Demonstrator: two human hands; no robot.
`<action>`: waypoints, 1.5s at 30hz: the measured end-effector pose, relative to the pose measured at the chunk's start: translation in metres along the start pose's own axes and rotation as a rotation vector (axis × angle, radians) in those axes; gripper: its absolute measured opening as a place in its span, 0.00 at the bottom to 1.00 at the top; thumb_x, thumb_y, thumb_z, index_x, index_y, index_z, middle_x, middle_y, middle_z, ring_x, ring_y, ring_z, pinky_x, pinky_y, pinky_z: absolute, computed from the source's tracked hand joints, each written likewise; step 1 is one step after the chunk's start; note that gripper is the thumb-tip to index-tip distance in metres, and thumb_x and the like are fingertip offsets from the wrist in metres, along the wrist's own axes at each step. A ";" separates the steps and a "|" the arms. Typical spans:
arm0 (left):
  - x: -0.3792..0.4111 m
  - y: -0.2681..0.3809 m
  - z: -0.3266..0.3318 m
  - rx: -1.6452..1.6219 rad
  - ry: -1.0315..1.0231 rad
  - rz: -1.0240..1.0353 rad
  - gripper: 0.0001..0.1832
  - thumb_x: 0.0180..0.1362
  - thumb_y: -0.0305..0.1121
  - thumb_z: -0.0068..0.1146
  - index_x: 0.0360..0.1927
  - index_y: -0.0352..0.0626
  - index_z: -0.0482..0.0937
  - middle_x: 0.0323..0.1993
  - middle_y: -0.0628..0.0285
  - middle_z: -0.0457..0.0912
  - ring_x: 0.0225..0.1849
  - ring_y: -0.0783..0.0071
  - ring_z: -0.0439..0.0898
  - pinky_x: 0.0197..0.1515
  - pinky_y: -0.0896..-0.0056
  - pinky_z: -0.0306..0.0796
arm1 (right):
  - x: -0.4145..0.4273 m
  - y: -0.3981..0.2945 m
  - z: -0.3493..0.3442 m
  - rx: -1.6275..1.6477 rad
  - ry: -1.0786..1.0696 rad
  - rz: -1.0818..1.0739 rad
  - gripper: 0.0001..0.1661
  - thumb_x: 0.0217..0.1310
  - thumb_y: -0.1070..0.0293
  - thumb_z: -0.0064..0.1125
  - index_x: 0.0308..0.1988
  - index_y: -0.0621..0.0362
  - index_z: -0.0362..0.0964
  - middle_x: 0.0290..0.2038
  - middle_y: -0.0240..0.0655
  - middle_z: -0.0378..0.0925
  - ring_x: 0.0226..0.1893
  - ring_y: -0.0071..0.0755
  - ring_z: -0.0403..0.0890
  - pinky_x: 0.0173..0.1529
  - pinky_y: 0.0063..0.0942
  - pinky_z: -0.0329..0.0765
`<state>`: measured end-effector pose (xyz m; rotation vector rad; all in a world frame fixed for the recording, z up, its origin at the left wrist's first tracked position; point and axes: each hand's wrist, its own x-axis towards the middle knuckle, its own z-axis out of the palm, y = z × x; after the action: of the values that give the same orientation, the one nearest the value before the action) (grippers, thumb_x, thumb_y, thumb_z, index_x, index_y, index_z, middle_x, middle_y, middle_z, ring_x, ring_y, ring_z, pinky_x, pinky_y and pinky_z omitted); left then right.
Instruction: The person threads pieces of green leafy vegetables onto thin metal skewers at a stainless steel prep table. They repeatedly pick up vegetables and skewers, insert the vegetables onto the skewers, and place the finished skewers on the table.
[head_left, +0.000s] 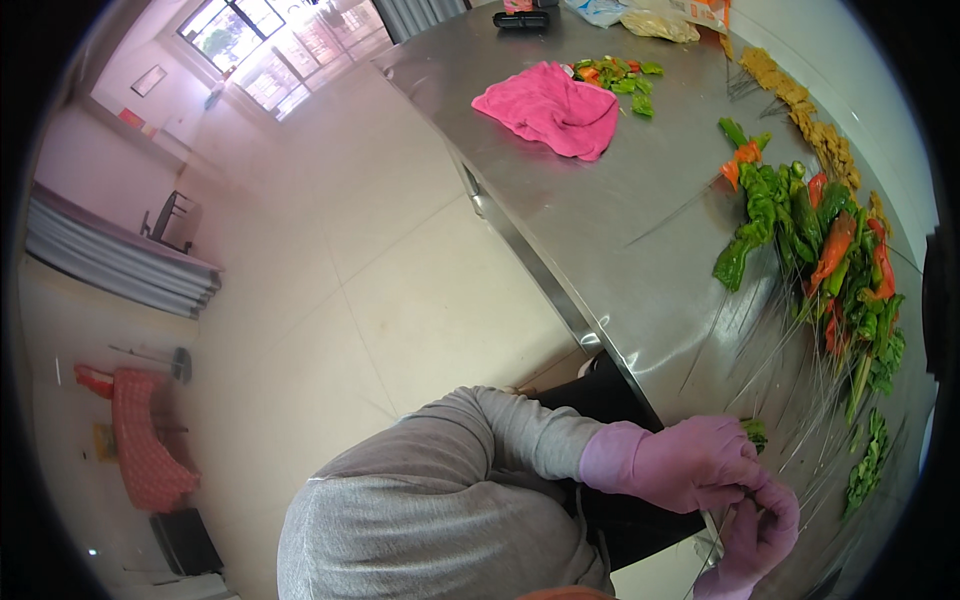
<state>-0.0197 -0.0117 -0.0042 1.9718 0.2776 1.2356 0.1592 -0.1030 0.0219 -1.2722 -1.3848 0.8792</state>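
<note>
My left hand (694, 465), in a purple glove, meets my gloved right hand (769, 525) at the table's near edge, lower right. Their bent fingertips pinch together around a small dark piece, too hidden to name. A thin skewer (721, 536) runs down from between them. Just behind my left hand lies a green leafy piece (756, 433). Beyond my hands, many thin skewers (799, 375) lie in a loose fan, their far ends in green peppers (757, 202) and red peppers (834, 247). Leafy greens (866, 465) lie to the right of my hands.
On the steel table (570, 217) lie a crumpled pink cloth (555, 112), cut pepper pieces (619, 79) and a row of skewered yellowish-brown food (802, 105) along the wall. Plastic bags (652, 21) and a black case (521, 20) are at the far end. The table edge runs beside my left arm.
</note>
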 end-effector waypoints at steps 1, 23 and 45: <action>0.001 0.001 -0.001 0.020 0.006 0.009 0.12 0.49 0.31 0.59 0.39 0.43 0.75 0.30 0.62 0.75 0.33 0.58 0.74 0.36 0.61 0.65 | -0.001 0.001 0.001 0.014 0.030 -0.008 0.17 0.46 0.92 0.48 0.37 0.65 0.68 0.41 0.39 0.71 0.40 0.31 0.74 0.47 0.25 0.72; 0.008 -0.003 -0.024 0.487 0.102 -0.254 0.18 0.39 0.20 0.65 0.38 0.45 0.81 0.31 0.66 0.76 0.33 0.69 0.73 0.34 0.72 0.67 | 0.004 -0.016 -0.005 -0.909 -0.038 0.068 0.12 0.40 0.69 0.65 0.22 0.56 0.66 0.22 0.35 0.67 0.26 0.43 0.68 0.33 0.37 0.64; 0.012 -0.009 -0.027 0.669 -0.132 -0.288 0.12 0.40 0.22 0.64 0.30 0.46 0.78 0.27 0.68 0.74 0.36 0.64 0.68 0.41 0.65 0.64 | -0.021 -0.025 -0.009 -0.670 -0.306 -0.033 0.16 0.24 0.76 0.61 0.12 0.49 0.59 0.11 0.27 0.57 0.13 0.33 0.60 0.19 0.29 0.54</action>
<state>-0.0341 0.0140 0.0038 2.4404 0.9718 0.8815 0.1600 -0.1293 0.0439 -1.6446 -2.0456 0.6152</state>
